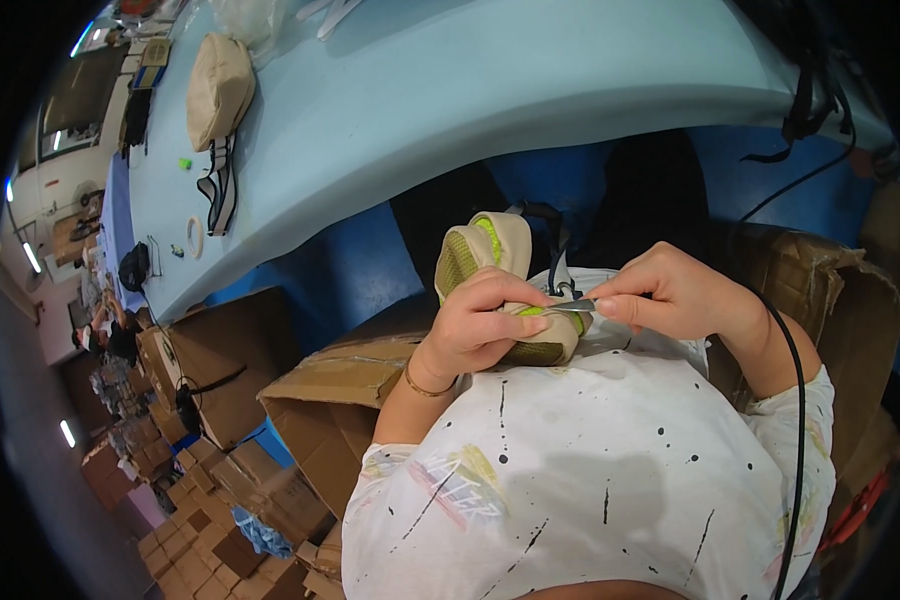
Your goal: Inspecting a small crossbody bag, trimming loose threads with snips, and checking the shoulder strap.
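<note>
Bag: soft beige fabric bag with olive mesh and lime-green trim, in front of the white shirt with black specks, part sticking up beyond the left hand, part below it. Can't tell if the shirt bears any weight.
Left hand: grasping the bag, thumb and fingers pinching cloth near the lime edge.
Right hand: grasping a slim silver metal tool, tip toward the left fingertips. Snips or plain blade, can't tell.
Black strap: between the hands, just beyond the tool.
Thin black cable: next to the right forearm, running down past it.
Pale blue surface: beyond both hands; second beige pouch lies there, well apart, left of the left hand.
Finger risk: tip could jab the left thumb; cause would be a slip, since it points that way.
Cloth risk: nicked trim or mesh; cause, soft folds shifting off the surface, no firm backing.
Strap risk: catches the tool; cause, sits too close.
Cable risk: tugs the right arm mid-stroke if snagged.
</note>
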Demonstrator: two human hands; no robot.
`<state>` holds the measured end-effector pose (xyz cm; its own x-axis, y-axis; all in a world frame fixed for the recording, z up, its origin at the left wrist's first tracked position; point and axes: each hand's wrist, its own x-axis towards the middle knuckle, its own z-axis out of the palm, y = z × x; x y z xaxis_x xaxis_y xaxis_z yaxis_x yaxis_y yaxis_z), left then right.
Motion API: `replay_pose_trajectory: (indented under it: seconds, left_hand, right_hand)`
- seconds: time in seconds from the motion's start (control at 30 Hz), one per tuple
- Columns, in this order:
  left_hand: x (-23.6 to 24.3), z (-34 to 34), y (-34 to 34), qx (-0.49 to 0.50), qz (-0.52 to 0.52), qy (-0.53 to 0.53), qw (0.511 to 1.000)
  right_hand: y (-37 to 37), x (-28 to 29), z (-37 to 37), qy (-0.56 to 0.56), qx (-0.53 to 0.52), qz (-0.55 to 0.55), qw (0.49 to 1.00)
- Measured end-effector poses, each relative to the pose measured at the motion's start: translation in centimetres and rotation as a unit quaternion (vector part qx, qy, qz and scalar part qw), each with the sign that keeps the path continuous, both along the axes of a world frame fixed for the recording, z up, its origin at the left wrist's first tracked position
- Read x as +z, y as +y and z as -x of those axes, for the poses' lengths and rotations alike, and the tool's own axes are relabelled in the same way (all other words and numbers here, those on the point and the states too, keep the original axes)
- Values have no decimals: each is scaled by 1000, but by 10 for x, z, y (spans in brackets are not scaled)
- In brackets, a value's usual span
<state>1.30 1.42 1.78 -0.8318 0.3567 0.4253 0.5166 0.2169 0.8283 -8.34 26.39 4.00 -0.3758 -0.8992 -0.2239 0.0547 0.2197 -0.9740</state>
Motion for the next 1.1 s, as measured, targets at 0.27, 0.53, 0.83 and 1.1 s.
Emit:
replay_pose_trajectory:
  seconds: [0.27, 0.53, 0.83, 1.1]
  left_hand:
    - [1, -1, 1, 0, -3, -7, 1000]
    - [2, 0, 2, 2, 2, 0, 1000]
    - [0, 0, 3, 6, 1, 3, 1000]
    - [2, 1, 3, 6, 5, 3, 1000]
  right_hand:
    - [2, 4, 2, -21, 15, -10, 1000]
    - [2, 3, 3, -18, 19, -15, 1000]
    - [3, 6, 2, -19, 7, -15, 1000]
    - [0, 6, 4, -7, 17, -11, 1000]
